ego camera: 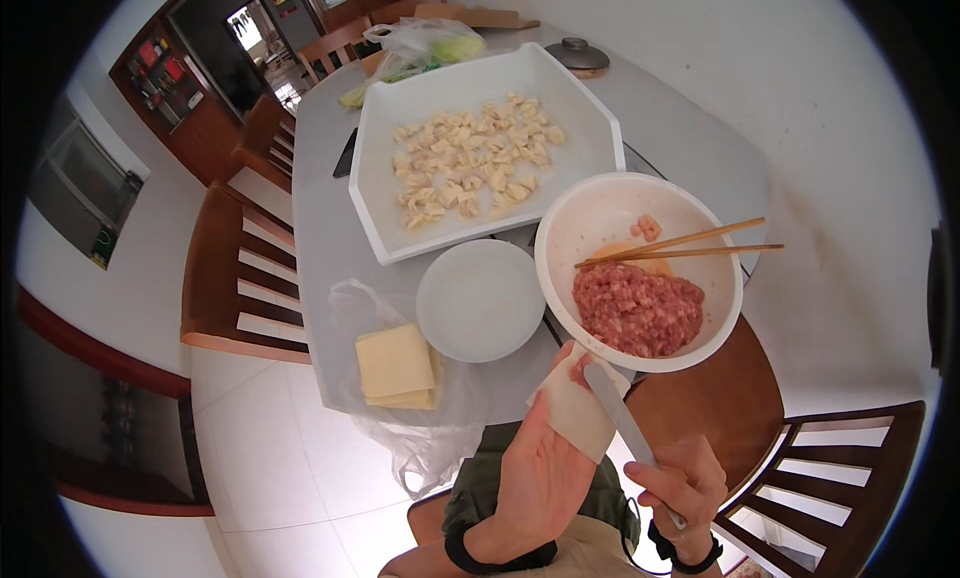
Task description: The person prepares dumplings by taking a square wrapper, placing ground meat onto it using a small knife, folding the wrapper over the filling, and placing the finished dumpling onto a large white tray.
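Observation:
A square dough wrapper point(577, 413) lies across the fingers of my left hand point(536, 465), a little minced meat near its upper corner. My right hand point(679, 480) grips a flat metal spatula-like blade point(626, 420), whose rounded tip touches the wrapper at the meat. Just above both hands stands a white bowl point(551, 278) of raw minced meat point(637, 308), with wooden chopsticks point(697, 244) resting in it. Left of the bowl is a round white plate point(480, 300). A stack of wrappers point(395, 364) lies on a clear plastic bag point(457, 435) near the table edge.
Many folded dumplings sit in a large white tray point(487, 237). Behind it are a plastic bag with green vegetables point(450, 45) and a dark pot lid point(577, 55). Wooden chairs point(247, 278) stand left of the grey table point(322, 225), another chair point(832, 458) at right. A wall runs along the right.

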Demonstrator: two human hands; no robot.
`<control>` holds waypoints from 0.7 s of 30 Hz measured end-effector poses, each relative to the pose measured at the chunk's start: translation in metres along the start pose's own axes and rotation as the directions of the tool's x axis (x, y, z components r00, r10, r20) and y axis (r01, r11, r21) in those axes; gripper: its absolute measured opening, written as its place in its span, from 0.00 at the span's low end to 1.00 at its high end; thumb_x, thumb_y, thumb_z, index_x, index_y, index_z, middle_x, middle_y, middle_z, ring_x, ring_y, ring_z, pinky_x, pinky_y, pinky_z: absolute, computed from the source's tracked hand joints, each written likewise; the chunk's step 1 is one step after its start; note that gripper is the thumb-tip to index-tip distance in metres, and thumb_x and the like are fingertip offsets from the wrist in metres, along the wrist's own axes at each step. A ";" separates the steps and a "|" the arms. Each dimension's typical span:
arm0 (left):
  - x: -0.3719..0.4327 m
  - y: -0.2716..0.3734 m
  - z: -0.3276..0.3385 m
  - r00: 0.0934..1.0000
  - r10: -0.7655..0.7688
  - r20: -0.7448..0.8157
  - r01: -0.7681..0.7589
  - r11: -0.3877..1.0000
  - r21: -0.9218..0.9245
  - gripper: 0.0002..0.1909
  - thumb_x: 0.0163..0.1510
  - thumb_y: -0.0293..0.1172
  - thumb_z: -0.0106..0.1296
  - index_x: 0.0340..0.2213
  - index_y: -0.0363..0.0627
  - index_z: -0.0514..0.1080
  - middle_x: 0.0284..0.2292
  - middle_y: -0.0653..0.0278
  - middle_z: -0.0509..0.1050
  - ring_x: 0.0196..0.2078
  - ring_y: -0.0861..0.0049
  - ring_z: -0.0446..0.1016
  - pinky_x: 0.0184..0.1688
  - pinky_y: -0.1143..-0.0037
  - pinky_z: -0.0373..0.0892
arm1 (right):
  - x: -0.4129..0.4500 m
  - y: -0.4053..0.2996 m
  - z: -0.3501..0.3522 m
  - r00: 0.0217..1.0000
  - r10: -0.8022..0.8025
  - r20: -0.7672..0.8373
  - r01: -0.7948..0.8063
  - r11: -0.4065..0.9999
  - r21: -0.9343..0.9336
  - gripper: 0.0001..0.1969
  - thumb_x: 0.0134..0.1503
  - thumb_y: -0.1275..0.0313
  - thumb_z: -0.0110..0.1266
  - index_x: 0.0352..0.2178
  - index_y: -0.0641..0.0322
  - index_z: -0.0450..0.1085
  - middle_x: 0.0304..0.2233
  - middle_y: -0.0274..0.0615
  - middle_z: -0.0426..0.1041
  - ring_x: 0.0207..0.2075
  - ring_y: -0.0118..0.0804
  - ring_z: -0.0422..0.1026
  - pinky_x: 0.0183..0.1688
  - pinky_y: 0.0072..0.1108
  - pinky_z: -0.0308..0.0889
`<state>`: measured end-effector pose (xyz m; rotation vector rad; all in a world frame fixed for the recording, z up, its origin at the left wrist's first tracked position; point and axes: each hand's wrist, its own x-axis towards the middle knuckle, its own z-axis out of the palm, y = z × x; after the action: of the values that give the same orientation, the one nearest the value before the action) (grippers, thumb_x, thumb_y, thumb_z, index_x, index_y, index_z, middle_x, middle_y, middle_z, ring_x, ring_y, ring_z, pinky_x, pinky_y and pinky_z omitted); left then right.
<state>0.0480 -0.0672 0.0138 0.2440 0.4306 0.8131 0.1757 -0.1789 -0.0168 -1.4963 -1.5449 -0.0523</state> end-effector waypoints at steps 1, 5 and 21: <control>-0.002 0.002 0.001 1.000 -0.026 0.012 0.026 1.000 0.011 0.27 0.65 0.38 0.25 0.62 0.42 0.43 0.62 0.63 0.52 0.64 0.72 0.51 0.65 0.69 0.48 | 0.000 -0.001 -0.001 1.000 -0.017 -0.007 0.017 1.000 -0.008 0.14 0.45 0.58 0.60 0.34 0.45 0.79 0.25 0.31 0.68 0.25 0.34 0.66 0.25 0.24 0.61; -0.004 0.008 -0.004 0.992 -0.124 0.017 0.123 0.992 0.022 0.27 0.65 0.39 0.27 0.61 0.40 0.46 0.61 0.62 0.53 0.64 0.72 0.51 0.65 0.69 0.47 | 0.001 -0.005 0.000 0.998 -0.025 -0.059 0.025 1.000 -0.009 0.13 0.46 0.57 0.59 0.33 0.44 0.79 0.26 0.31 0.68 0.25 0.34 0.66 0.25 0.23 0.61; 0.005 0.015 -0.026 0.999 -0.023 0.040 0.025 0.998 -0.060 0.25 0.65 0.37 0.29 0.60 0.39 0.49 0.61 0.60 0.55 0.63 0.70 0.53 0.65 0.70 0.49 | 0.008 -0.006 0.018 0.968 0.048 -0.247 -0.036 0.998 0.054 0.12 0.51 0.82 0.44 0.36 0.71 0.72 0.28 0.51 0.76 0.26 0.43 0.74 0.29 0.24 0.69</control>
<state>0.0296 -0.0521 -0.0047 0.1978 0.3706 0.7952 0.1620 -0.1640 -0.0182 -1.4246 -1.3046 -0.1690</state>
